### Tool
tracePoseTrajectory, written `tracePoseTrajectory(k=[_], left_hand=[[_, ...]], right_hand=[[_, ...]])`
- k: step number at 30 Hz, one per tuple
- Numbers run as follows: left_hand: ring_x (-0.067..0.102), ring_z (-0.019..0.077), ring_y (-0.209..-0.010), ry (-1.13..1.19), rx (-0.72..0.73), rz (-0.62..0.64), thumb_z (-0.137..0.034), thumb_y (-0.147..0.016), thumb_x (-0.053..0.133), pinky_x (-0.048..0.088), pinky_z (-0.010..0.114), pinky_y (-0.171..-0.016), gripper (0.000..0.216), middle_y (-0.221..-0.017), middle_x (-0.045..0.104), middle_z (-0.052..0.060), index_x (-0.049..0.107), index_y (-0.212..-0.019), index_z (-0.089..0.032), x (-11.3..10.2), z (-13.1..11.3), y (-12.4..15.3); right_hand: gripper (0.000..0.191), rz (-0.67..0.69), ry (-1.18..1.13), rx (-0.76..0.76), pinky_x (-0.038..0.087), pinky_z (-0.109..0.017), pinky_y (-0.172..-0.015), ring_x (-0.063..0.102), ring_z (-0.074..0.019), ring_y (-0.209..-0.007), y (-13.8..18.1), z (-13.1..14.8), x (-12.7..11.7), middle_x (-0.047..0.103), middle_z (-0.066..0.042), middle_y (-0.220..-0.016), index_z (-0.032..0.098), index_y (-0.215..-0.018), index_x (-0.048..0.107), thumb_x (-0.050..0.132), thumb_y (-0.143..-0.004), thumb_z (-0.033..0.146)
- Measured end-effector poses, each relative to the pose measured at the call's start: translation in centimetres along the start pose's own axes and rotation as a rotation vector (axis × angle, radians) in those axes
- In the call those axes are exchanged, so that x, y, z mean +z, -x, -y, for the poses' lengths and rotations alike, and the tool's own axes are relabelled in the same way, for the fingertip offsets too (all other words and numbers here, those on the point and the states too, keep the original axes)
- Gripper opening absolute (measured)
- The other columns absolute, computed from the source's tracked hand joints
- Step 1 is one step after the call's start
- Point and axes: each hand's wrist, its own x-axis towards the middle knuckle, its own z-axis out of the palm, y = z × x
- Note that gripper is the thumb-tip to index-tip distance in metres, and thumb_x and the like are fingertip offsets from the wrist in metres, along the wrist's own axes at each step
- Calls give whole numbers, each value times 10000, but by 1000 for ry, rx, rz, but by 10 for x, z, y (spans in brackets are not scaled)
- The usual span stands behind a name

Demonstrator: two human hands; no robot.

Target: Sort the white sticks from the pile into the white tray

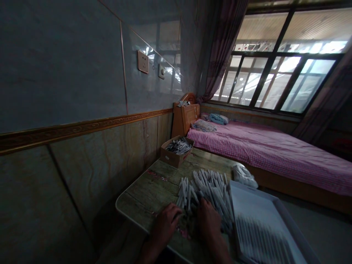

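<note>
Loose pile of slim white pen-like tubes lies on the wood-patterned surface, mostly pointing away from the person, presumably so near ends are reachable. Right hand dips into its near edge and left hand curls just beside; fingertips obscured, cannot tell whether either pinches a tube. Shallow tray sits close right, likely for short reach; filled cardboard box stands farther off, probably leaving working room.

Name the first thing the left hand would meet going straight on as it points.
Probably the near ends of the white pen-like sticks just ahead of the left hand; dim blur leaves unclear whether it touches them.
</note>
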Motion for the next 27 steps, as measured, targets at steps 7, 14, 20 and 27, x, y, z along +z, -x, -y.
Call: tracePoseTrajectory(k=[7, 14, 20, 27], left_hand=[[673, 228, -1039, 207, -167, -160, -276, -848, 525, 497, 346, -935, 279, -1094, 740, 78, 688, -1069, -223, 8, -5, -4], [683, 271, -906, 204, -166, -257, -398, -916, 485, 552, 386, -780, 273, -1012, 730, 110, 648, -1050, -225, 50, -28, 38], [656, 280, -939, -325, -18, 57, -89, -859, 488, 501, 409, -845, 252, -998, 687, 83, 679, -912, -243, 56, -45, 35], [641, 234, -966, 147, -85, -93, -229, -876, 492, 523, 365, -850, 178, -1020, 661, 77, 662, -927, -213, 43, -44, 2]], right_hand=[[349, -211, -402, -135, 492, -234, -760, 691, -176, -908, 26, -7, 14, 690, -98, -1051, 182, -1133, 648, 361, -937, 150], [303, -282, -752, -146, 509, -264, -804, 682, -189, -919, 61, -11, 35, 696, -76, -1007, 207, -1062, 668, 405, -919, 255], [377, -318, -885, 41, 518, -319, -828, 675, -236, -947, 61, -32, 42, 718, -106, -1014, 195, -1023, 682, 435, -909, 456], [384, -358, -871, -33, 531, -330, -833, 681, -238, -945, 66, -33, 46, 714, -108, -999, 202, -1019, 684, 440, -922, 483]])
